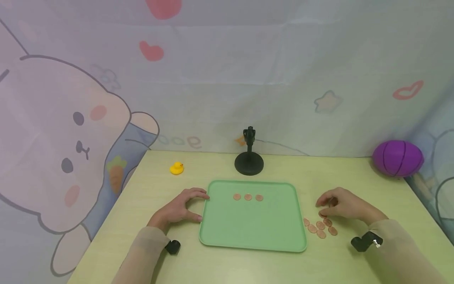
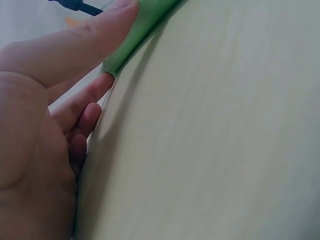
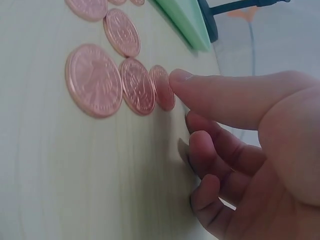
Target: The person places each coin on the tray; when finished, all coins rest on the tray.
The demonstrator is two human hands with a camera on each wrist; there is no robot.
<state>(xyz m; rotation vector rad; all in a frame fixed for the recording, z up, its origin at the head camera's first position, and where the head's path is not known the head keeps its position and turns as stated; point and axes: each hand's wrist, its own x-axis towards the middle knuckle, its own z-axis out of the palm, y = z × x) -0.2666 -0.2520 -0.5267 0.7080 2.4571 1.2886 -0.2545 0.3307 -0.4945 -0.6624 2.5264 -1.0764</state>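
From my end, I have the relaxed left hand (image 1: 176, 208) touching the pale-green rectangular tray (image 1: 252, 227), while the right hand (image 1: 343, 204), loosely curved and gripping nothing, has its thumb against a round copper-coloured coin (image 3: 162, 89) right of the tray. I judge that pinching its edge lightly should leave the neighbouring coins (image 1: 320, 225) undisturbed.

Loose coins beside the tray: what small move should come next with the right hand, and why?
Probably have the right hand pinch the coin nearest its thumb: the thumb tip is right at that coin's edge, and three coins already lie in a row on the tray, with bare space beside them.
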